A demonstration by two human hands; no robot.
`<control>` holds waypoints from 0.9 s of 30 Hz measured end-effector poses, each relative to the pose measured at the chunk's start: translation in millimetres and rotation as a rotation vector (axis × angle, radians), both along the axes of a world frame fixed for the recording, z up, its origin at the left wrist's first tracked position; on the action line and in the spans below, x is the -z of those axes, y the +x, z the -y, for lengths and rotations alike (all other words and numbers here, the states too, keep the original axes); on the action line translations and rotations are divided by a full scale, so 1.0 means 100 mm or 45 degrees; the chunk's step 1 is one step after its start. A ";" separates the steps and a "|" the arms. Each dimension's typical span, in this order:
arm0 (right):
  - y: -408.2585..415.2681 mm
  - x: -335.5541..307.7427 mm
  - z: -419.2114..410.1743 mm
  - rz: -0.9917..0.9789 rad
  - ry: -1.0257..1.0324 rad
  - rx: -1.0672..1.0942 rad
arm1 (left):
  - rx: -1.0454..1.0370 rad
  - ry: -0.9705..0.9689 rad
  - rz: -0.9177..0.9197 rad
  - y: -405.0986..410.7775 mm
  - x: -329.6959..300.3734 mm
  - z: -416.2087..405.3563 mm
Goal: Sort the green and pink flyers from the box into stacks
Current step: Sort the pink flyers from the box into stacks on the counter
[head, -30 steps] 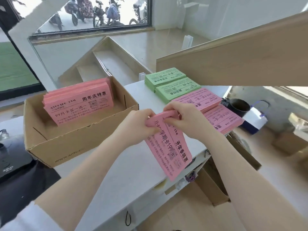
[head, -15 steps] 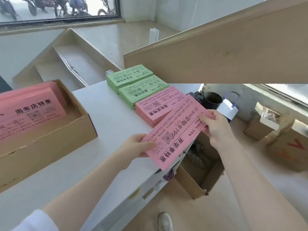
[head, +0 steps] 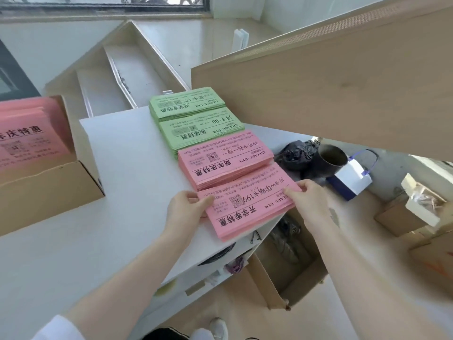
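Note:
A row of flyer stacks lies on the white table: two green stacks at the back, then a pink stack, then the nearest pink stack at the table's edge. My left hand pinches the left end of that nearest pink stack's top flyers. My right hand pinches their right end. At the left stands the cardboard box with more pink flyers leaning inside.
A wooden panel slopes overhead at the right. Beyond the table's edge sit a black bag, a dark cup and a blue-white bag. An open carton and other boxes are on the floor.
Both hands carried the pink flyers from in front of me to the right and laid them flat on the nearest pink stack. My view has turned away from the box.

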State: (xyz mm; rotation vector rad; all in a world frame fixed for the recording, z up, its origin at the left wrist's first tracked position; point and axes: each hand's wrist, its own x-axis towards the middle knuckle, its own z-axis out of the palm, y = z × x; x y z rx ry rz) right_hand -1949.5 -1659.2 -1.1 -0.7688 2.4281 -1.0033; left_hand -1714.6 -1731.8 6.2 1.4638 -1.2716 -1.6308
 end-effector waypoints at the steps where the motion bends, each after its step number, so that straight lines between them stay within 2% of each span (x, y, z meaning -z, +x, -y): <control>1: -0.03 0.02 0.00 -0.099 0.044 -0.030 | -0.053 -0.061 0.054 0.00 -0.02 -0.03; 2: -0.05 0.04 0.00 -0.193 0.059 -0.063 | -0.104 -0.111 0.089 0.00 -0.04 -0.07; 4: -0.10 0.06 0.00 -0.312 0.041 -0.168 | -0.191 -0.073 -0.008 0.02 -0.03 -0.20; 7: -0.12 0.05 0.02 -0.198 -0.026 -0.315 | -0.255 0.229 -0.361 0.02 0.01 -0.39; 9: -0.13 0.02 0.04 -0.114 -0.049 -0.350 | -0.216 0.283 -0.478 -0.03 0.02 -0.47; 15: -0.19 0.03 0.14 -0.031 -0.049 -0.435 | -0.131 0.314 -0.513 -0.24 0.06 -0.51; 20: -0.26 0.08 0.19 0.033 -0.069 -0.462 | -0.187 0.347 -0.598 -0.38 0.01 -0.53; 24: -0.30 0.10 0.21 -0.084 0.008 -0.570 | -0.203 0.311 -0.510 -0.40 -0.02 -0.50; 27: -0.25 0.07 0.20 -0.486 -0.023 -0.541 | -0.199 0.240 -0.479 -0.28 -0.09 -0.46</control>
